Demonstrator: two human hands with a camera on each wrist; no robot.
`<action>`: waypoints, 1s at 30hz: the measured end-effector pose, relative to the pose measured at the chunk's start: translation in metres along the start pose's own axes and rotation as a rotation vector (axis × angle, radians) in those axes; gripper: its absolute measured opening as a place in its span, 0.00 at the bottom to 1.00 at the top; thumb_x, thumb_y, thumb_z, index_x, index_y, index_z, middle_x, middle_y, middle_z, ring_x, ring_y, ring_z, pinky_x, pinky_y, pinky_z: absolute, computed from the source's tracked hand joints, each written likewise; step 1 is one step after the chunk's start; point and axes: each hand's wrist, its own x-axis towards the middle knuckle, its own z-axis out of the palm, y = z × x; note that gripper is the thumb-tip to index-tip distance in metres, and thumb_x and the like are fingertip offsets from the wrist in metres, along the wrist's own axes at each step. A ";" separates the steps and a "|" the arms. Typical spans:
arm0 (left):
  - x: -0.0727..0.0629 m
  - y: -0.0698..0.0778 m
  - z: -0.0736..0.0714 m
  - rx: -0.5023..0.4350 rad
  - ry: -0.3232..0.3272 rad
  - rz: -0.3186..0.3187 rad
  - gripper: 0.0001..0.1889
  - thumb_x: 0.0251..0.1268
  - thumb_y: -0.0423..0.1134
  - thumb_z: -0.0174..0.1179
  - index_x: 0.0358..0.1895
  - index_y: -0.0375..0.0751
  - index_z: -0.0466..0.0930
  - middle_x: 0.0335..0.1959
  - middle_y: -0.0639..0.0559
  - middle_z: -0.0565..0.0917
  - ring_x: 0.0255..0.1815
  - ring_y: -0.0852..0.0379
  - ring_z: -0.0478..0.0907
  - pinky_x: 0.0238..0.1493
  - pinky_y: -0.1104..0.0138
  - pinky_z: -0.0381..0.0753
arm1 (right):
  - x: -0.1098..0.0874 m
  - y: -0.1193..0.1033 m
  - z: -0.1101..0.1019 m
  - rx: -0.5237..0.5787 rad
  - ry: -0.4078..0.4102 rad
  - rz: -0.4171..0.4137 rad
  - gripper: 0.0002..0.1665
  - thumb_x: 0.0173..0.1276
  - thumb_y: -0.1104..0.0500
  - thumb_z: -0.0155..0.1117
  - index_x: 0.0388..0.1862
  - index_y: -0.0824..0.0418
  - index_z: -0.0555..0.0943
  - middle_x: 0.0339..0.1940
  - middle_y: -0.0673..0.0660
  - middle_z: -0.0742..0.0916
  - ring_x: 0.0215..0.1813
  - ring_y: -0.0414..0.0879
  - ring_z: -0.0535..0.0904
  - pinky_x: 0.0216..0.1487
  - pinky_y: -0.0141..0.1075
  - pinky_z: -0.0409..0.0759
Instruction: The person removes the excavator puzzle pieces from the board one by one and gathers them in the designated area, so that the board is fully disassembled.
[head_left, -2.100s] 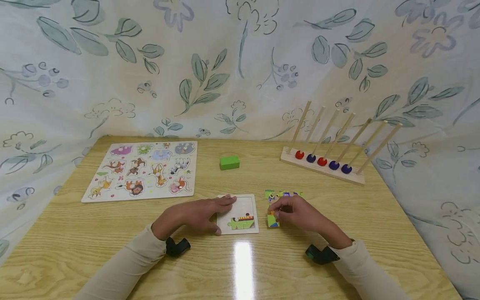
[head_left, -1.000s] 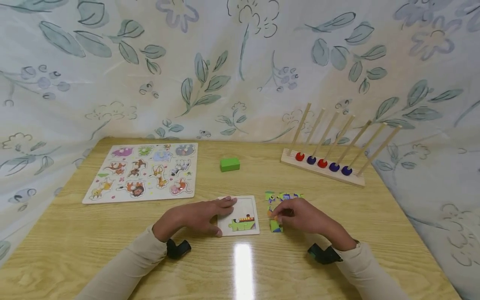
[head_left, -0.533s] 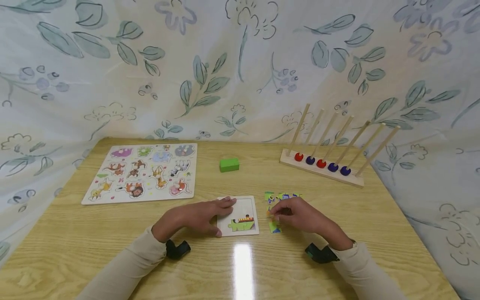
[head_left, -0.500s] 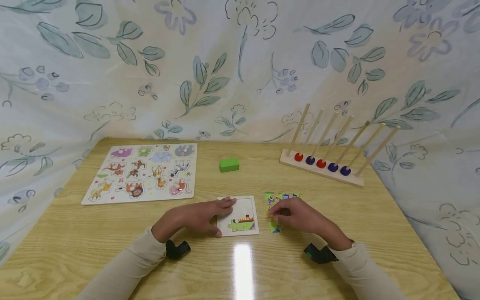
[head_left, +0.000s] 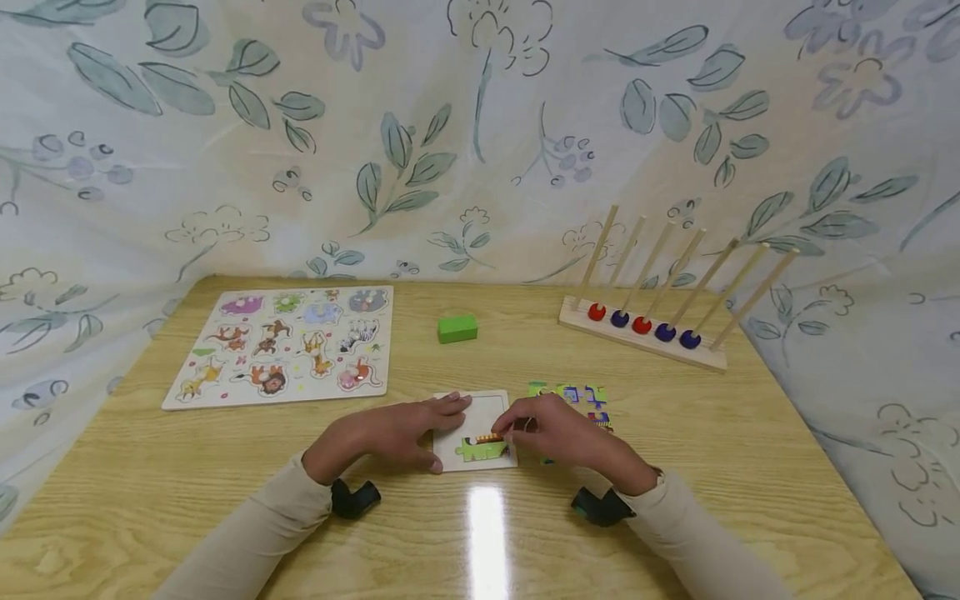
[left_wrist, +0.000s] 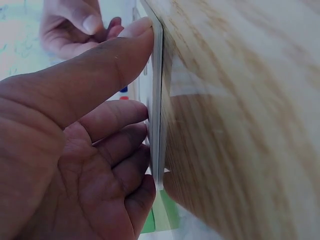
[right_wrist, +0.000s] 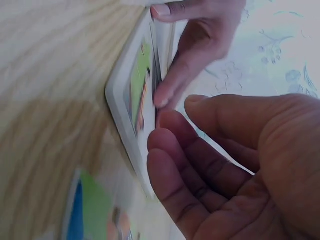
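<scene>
A small white puzzle board [head_left: 457,462] lies on the table, with green and red-yellow jigsaw pieces [head_left: 482,451] joined in its lower right part. My left hand [head_left: 401,429] rests on the board's left side; in the left wrist view its thumb and fingertips touch the board's edge. My right hand [head_left: 551,429] is over the right edge of the board, fingertips at the red-yellow piece. In the right wrist view its fingers are loosely bent, the thumb stands apart, and nothing shows between them. Loose jigsaw pieces [head_left: 596,395] lie right of the board, partly hidden by this hand.
An animal peg puzzle [head_left: 288,346] lies at the left back. Behind the small board is a green block [head_left: 457,329]. A wooden rack [head_left: 645,333] with tall rods and red and blue beads stands at the back right, before a flowered cloth [head_left: 480,125].
My right hand has moved left from the loose pieces to the right edge of the board, uncovering more pieces behind it. My left hand has stayed in place.
</scene>
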 end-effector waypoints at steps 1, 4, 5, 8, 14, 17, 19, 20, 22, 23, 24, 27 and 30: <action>0.000 0.000 0.000 0.000 -0.001 -0.002 0.40 0.62 0.41 0.67 0.75 0.36 0.57 0.79 0.53 0.48 0.78 0.53 0.42 0.72 0.56 0.54 | 0.002 -0.001 0.002 0.006 -0.006 -0.007 0.10 0.68 0.69 0.62 0.45 0.63 0.86 0.42 0.51 0.87 0.40 0.38 0.78 0.38 0.32 0.79; -0.001 0.000 -0.002 -0.002 0.000 0.012 0.40 0.63 0.40 0.66 0.74 0.34 0.58 0.79 0.51 0.48 0.78 0.52 0.43 0.72 0.55 0.55 | 0.009 -0.004 0.007 0.016 -0.020 -0.012 0.10 0.68 0.68 0.62 0.46 0.62 0.85 0.43 0.51 0.87 0.39 0.37 0.79 0.37 0.32 0.79; -0.001 0.000 -0.002 -0.002 0.001 0.017 0.40 0.63 0.40 0.66 0.74 0.34 0.58 0.79 0.51 0.49 0.78 0.51 0.43 0.71 0.55 0.55 | 0.011 -0.005 0.009 0.018 -0.021 -0.013 0.10 0.68 0.67 0.62 0.46 0.61 0.85 0.43 0.50 0.87 0.39 0.37 0.79 0.37 0.32 0.79; -0.001 -0.001 -0.003 -0.006 0.003 0.029 0.39 0.63 0.40 0.66 0.74 0.32 0.57 0.79 0.50 0.49 0.78 0.50 0.43 0.71 0.54 0.55 | 0.016 -0.007 0.012 0.022 -0.026 -0.012 0.10 0.68 0.67 0.63 0.46 0.60 0.86 0.43 0.50 0.87 0.37 0.37 0.78 0.37 0.31 0.79; 0.000 -0.001 -0.001 -0.011 0.003 0.043 0.40 0.63 0.41 0.66 0.74 0.32 0.57 0.79 0.49 0.49 0.78 0.49 0.43 0.72 0.54 0.54 | 0.017 -0.008 0.015 0.033 -0.021 0.015 0.13 0.68 0.69 0.62 0.49 0.63 0.84 0.43 0.51 0.87 0.38 0.39 0.79 0.39 0.31 0.79; 0.000 -0.001 0.000 -0.015 0.005 0.030 0.40 0.62 0.41 0.67 0.74 0.33 0.58 0.79 0.50 0.48 0.78 0.50 0.42 0.72 0.54 0.54 | 0.017 -0.007 0.017 0.039 -0.015 0.035 0.13 0.68 0.69 0.62 0.50 0.62 0.84 0.43 0.50 0.87 0.39 0.39 0.79 0.40 0.32 0.79; 0.000 -0.002 0.001 -0.025 0.000 0.020 0.40 0.62 0.41 0.67 0.74 0.34 0.58 0.79 0.51 0.48 0.78 0.51 0.42 0.72 0.54 0.53 | 0.018 -0.006 0.019 0.043 -0.019 0.040 0.13 0.68 0.69 0.62 0.49 0.61 0.85 0.42 0.49 0.87 0.38 0.39 0.79 0.40 0.32 0.78; 0.000 -0.002 0.002 -0.026 -0.002 0.016 0.40 0.62 0.41 0.67 0.74 0.34 0.58 0.79 0.52 0.48 0.78 0.52 0.42 0.72 0.55 0.53 | 0.018 -0.005 0.019 0.045 -0.022 0.041 0.13 0.68 0.69 0.62 0.48 0.61 0.85 0.42 0.49 0.87 0.38 0.39 0.79 0.40 0.32 0.78; -0.001 -0.003 0.002 -0.030 -0.008 0.015 0.40 0.62 0.41 0.67 0.74 0.34 0.58 0.79 0.52 0.48 0.78 0.52 0.42 0.72 0.55 0.53 | 0.018 -0.003 0.021 0.053 -0.031 0.043 0.12 0.68 0.69 0.62 0.47 0.60 0.85 0.41 0.49 0.87 0.39 0.39 0.79 0.40 0.32 0.78; -0.001 -0.004 0.002 -0.031 -0.010 0.020 0.40 0.62 0.41 0.67 0.74 0.34 0.58 0.79 0.51 0.48 0.78 0.51 0.42 0.72 0.54 0.53 | 0.018 -0.003 0.021 0.057 -0.034 0.044 0.12 0.68 0.69 0.62 0.47 0.60 0.85 0.41 0.49 0.87 0.39 0.39 0.79 0.40 0.32 0.78; -0.001 -0.004 0.002 -0.028 -0.010 0.026 0.40 0.62 0.41 0.67 0.74 0.34 0.58 0.79 0.51 0.49 0.78 0.51 0.42 0.72 0.54 0.53 | 0.018 -0.003 0.021 0.062 -0.037 0.045 0.12 0.68 0.69 0.61 0.47 0.60 0.85 0.42 0.49 0.87 0.40 0.39 0.79 0.41 0.32 0.78; 0.000 -0.005 0.001 -0.024 -0.002 0.045 0.40 0.63 0.41 0.66 0.74 0.33 0.58 0.79 0.49 0.49 0.78 0.49 0.42 0.72 0.54 0.53 | 0.018 -0.003 0.019 0.066 -0.033 0.048 0.12 0.69 0.70 0.60 0.49 0.61 0.84 0.42 0.49 0.86 0.41 0.39 0.80 0.42 0.32 0.78; 0.001 -0.006 0.002 -0.023 -0.001 0.045 0.40 0.63 0.41 0.66 0.74 0.33 0.58 0.79 0.49 0.48 0.78 0.50 0.42 0.72 0.54 0.53 | 0.018 -0.005 0.019 0.058 -0.030 0.055 0.14 0.70 0.70 0.59 0.52 0.63 0.82 0.41 0.49 0.86 0.42 0.39 0.80 0.43 0.33 0.78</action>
